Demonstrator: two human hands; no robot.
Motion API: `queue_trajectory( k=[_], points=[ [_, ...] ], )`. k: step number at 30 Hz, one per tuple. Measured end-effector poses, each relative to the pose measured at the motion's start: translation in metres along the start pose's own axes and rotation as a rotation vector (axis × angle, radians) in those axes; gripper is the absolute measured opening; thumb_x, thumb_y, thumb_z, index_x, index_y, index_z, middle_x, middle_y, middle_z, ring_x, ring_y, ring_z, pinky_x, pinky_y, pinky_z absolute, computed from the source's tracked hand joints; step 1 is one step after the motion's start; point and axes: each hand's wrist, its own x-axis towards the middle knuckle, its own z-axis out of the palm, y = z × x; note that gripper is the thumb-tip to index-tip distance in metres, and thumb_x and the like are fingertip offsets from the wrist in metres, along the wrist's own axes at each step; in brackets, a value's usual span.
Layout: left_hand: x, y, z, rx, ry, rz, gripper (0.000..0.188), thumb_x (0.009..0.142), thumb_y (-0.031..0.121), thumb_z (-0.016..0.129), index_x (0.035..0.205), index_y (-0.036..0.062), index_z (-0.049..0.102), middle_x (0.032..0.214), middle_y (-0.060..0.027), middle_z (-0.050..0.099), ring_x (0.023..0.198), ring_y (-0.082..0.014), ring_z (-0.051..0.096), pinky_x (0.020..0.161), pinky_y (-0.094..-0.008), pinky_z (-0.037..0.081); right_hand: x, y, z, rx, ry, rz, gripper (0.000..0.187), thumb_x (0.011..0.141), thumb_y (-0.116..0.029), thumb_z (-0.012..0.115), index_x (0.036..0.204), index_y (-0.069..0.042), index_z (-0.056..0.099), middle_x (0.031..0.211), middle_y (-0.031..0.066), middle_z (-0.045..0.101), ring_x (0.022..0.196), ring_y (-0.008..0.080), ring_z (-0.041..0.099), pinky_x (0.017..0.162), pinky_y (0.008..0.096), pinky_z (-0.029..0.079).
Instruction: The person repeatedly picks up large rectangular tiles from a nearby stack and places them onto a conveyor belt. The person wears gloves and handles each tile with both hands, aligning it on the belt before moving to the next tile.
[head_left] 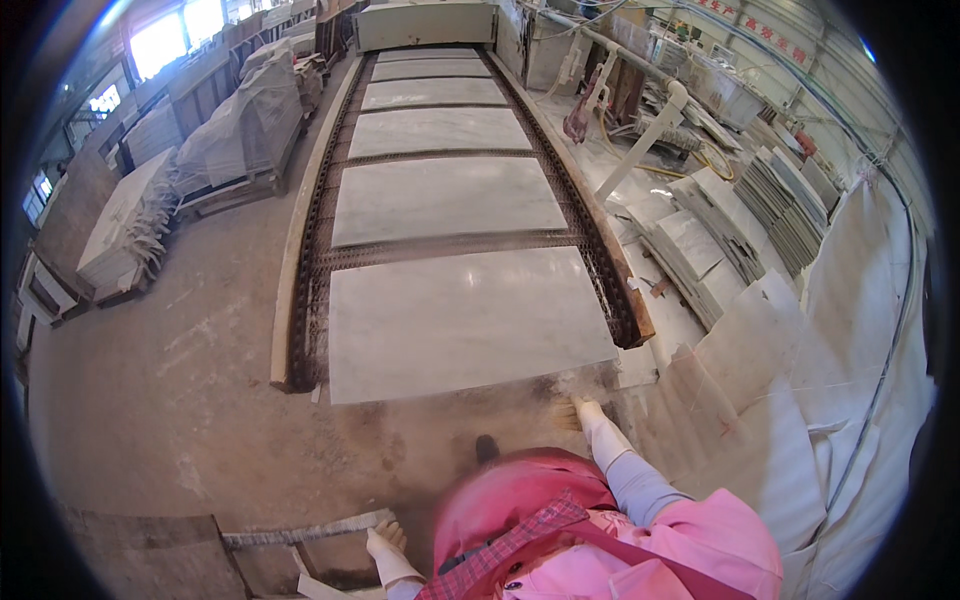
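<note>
My left hand [386, 541] is low in the view, its bent fingers somewhat apart beside the end of a pale-edged slab [310, 528]. Whether the fingers touch that edge I cannot make out. My right hand [574, 412] reaches forward, just short of the near right corner of a white stone slab [465, 325]. Its fingers point left and are blurred, and nothing recognisable shows in them. The white slab lies flat at the near end of a long conveyor [322, 258], its front edge jutting past the rails. Farther up the conveyor lies another white slab [445, 200].
More slabs lie in a row toward a box-like machine [425, 27] at the far end. Wrapped stacks [235, 125] stand on the left. Leaning slabs [790, 205] and a white pipe [645, 140] are on the right. A brown board [150, 550] is at lower left.
</note>
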Motion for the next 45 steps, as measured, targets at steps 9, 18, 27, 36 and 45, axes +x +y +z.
queue_trajectory(
  k=[9,18,27,36,45],
  points=[
    [-0.018,0.004,-0.006,0.04,-0.04,0.083,0.06,0.09,0.052,0.026,0.123,0.0052,0.047,0.115,-0.0197,0.055,0.107,-0.0379,0.05,0.093,-0.0521,0.034,0.018,0.009,-0.01,0.393,-0.057,-0.143,0.041,0.094,-0.037,0.036,0.113,-0.005,0.054,0.11,0.0181,0.058,0.098,0.0295,0.058,0.084,0.0422,0.047],
    [-0.037,-0.018,-0.032,-0.022,0.023,0.065,0.053,0.091,0.043,0.031,0.121,0.0028,0.047,0.111,-0.0238,0.055,0.103,-0.0404,0.052,0.09,-0.0524,0.038,-0.012,-0.08,0.006,0.713,-0.086,-0.047,0.032,0.085,-0.035,0.057,0.107,-0.012,0.055,0.112,0.0132,0.058,0.101,0.0319,0.055,0.087,0.045,0.045],
    [-0.042,-0.021,-0.06,0.027,0.076,0.041,0.048,0.09,0.041,0.032,0.115,0.004,0.049,0.1,-0.0184,0.061,0.089,-0.0351,0.058,0.077,-0.0486,0.044,0.068,-0.092,0.004,0.574,0.274,0.095,0.039,0.08,-0.039,0.064,0.105,-0.01,0.056,0.104,0.0118,0.063,0.098,0.0325,0.057,0.084,0.0459,0.046],
    [-0.025,-0.017,-0.066,-0.016,0.108,0.085,0.041,0.092,0.041,0.034,0.106,0.0075,0.054,0.086,-0.0158,0.063,0.064,-0.0313,0.058,0.055,-0.0443,0.045,0.074,-0.077,0.004,0.765,0.115,-0.065,0.04,0.078,-0.037,0.066,0.107,-0.011,0.057,0.104,0.0116,0.064,0.101,0.0325,0.057,0.085,0.0459,0.046],
    [-0.024,-0.02,-0.036,0.106,0.067,0.006,0.047,0.091,0.043,0.033,0.116,0.0068,0.05,0.097,-0.0182,0.062,0.09,-0.0366,0.057,0.08,-0.0508,0.042,0.085,-0.064,-0.001,0.661,0.211,-0.031,0.047,0.078,-0.043,0.064,0.109,-0.008,0.057,0.105,0.0143,0.063,0.102,0.0341,0.056,0.081,0.047,0.047]
  ],
)
